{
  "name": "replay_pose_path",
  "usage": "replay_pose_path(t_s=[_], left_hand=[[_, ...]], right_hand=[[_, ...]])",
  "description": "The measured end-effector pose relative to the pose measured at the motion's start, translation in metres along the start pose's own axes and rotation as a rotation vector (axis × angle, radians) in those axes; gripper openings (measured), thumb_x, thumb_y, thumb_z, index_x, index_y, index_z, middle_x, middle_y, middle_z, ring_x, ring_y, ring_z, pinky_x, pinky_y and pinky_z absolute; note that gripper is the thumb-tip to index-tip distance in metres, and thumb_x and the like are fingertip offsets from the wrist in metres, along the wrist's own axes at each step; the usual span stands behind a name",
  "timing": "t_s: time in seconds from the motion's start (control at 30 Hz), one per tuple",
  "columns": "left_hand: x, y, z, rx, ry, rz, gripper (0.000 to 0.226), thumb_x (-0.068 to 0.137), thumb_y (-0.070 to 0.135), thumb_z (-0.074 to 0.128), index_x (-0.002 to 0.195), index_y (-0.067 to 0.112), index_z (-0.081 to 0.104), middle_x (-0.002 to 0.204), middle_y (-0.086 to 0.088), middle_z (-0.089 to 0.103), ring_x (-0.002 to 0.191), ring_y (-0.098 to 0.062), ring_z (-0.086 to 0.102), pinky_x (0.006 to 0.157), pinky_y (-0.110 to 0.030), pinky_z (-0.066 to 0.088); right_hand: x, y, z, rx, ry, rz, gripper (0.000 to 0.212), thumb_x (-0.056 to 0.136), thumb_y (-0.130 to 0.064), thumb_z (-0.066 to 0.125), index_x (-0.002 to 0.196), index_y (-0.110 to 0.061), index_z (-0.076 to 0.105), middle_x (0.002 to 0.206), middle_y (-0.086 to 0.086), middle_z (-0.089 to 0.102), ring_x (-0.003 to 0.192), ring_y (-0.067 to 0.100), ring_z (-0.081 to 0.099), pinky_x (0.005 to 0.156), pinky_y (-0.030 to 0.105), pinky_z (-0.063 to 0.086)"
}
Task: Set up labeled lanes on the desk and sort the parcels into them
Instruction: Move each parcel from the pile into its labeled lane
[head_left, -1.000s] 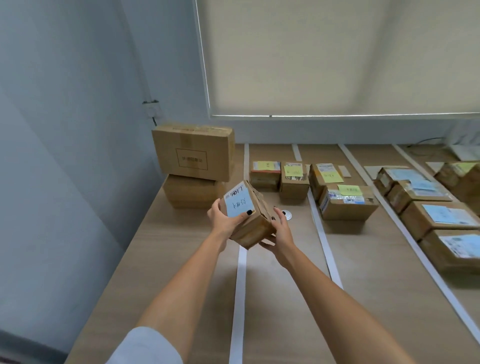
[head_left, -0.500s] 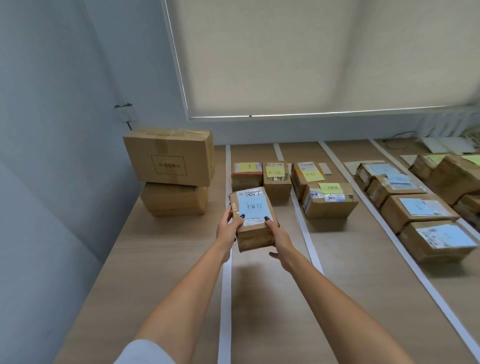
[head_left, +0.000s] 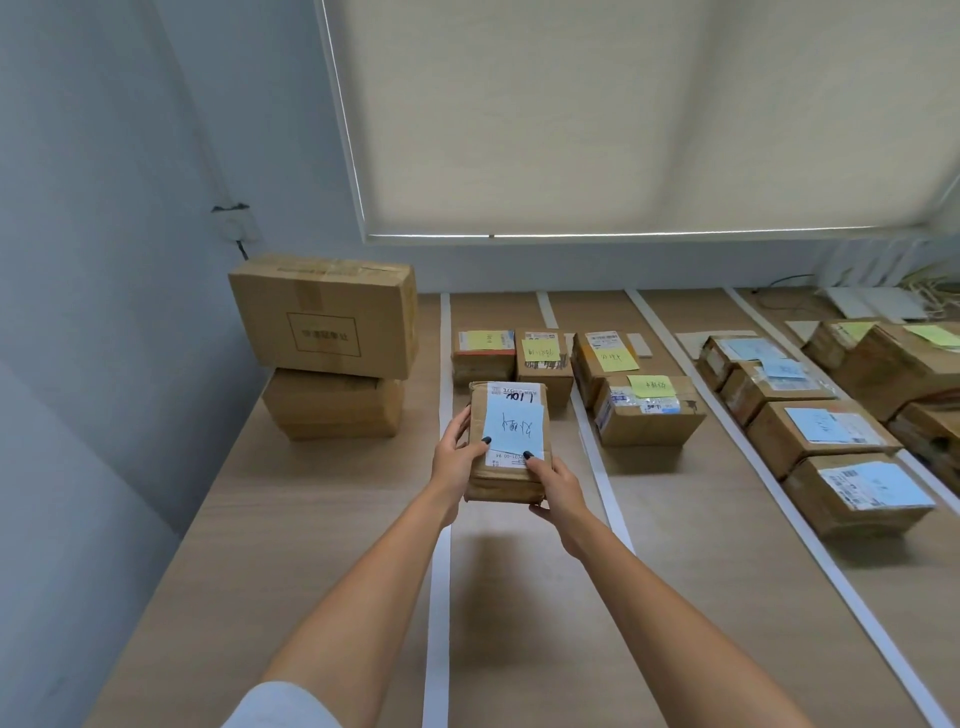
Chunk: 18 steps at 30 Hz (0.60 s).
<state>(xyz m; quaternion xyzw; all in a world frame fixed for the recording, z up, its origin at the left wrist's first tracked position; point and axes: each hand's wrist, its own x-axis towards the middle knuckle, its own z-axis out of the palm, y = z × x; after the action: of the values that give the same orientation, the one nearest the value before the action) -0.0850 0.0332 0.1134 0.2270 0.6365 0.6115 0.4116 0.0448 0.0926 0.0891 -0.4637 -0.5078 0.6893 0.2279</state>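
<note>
While both hands clasp it, the parcel (head_left: 506, 441) with a blue note (head_left: 514, 423) is held above the desk (head_left: 322, 519), in the lane between two white tape strips (head_left: 439, 571). The left hand (head_left: 457, 457) has its grip on the left edge, the right hand (head_left: 553, 486) on the near corner, thumbs on top. Beyond it sit parcels with yellow notes (head_left: 540, 364); two stacked boxes (head_left: 327, 343) stand left; parcels with blue notes (head_left: 821, 431) fill the right lane.

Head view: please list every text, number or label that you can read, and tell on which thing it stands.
Held parcel, white label: black handwritten marks, upside down, perhaps "7011"; uncertain.
Its blue note: handwriting, not readable.
Its label strip at the thumbs: small print, too small to read.
Top stacked box: framed print, blurred.
Yellow notes and blue notes on the lane parcels: handwriting, too small.
</note>
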Motion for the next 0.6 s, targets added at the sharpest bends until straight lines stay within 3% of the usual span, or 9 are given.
replay_pose_path(t_s=[0.07, 0.17, 0.37, 0.5, 0.6], left_hand=[[0.001, 0.0, 0.0, -0.004, -0.003, -0.003, 0.056, 0.092, 0.002, 0.049, 0.141, 0.027, 0.037, 0.111, 0.012, 0.056, 0.095, -0.004, 0.059, 0.061, -0.019, 0.054], [0.003, -0.001, -0.001, -0.012, -0.006, -0.004, 0.056, 0.092, 0.002, 0.049, 0.141, 0.027, 0.037, 0.122, 0.007, 0.056, 0.096, -0.007, 0.06, 0.062, -0.021, 0.055], [0.009, -0.008, -0.005, 0.013, -0.005, -0.045, 0.054, 0.095, 0.008, 0.048, 0.142, 0.03, 0.033, 0.134, 0.002, 0.051, 0.112, -0.018, 0.056, 0.069, -0.028, 0.055], [0.017, -0.019, -0.004, 0.065, -0.036, -0.088, 0.054, 0.096, 0.017, 0.048, 0.144, 0.034, 0.028, 0.13, -0.003, 0.055, 0.107, -0.015, 0.058, 0.063, -0.021, 0.052], [0.02, -0.028, 0.004, 0.113, -0.053, -0.115, 0.055, 0.097, 0.022, 0.047, 0.145, 0.036, 0.023, 0.127, -0.004, 0.056, 0.109, -0.017, 0.058, 0.067, -0.021, 0.051]], right_hand=[[0.002, -0.001, 0.0, -0.006, 0.004, -0.001, 0.02, 0.095, -0.032, 0.049, 0.115, -0.029, 0.047, 0.101, -0.008, 0.057, 0.094, 0.013, 0.054, 0.088, 0.036, 0.047], [0.003, 0.0, 0.0, -0.01, 0.002, -0.002, 0.02, 0.095, -0.032, 0.05, 0.115, -0.03, 0.048, 0.1, -0.009, 0.058, 0.093, 0.013, 0.055, 0.082, 0.032, 0.047], [0.009, 0.003, 0.002, -0.015, 0.03, 0.023, 0.02, 0.094, -0.033, 0.052, 0.114, -0.031, 0.049, 0.1, -0.007, 0.057, 0.091, 0.011, 0.053, 0.078, 0.03, 0.048], [0.011, 0.007, 0.001, -0.022, 0.036, 0.057, 0.03, 0.094, -0.034, 0.052, 0.122, -0.028, 0.047, 0.099, -0.008, 0.055, 0.09, 0.012, 0.053, 0.066, 0.024, 0.047], [0.015, 0.011, -0.007, -0.021, 0.048, 0.076, 0.034, 0.094, -0.034, 0.052, 0.126, -0.026, 0.047, 0.102, -0.006, 0.055, 0.091, 0.012, 0.052, 0.071, 0.025, 0.047]])
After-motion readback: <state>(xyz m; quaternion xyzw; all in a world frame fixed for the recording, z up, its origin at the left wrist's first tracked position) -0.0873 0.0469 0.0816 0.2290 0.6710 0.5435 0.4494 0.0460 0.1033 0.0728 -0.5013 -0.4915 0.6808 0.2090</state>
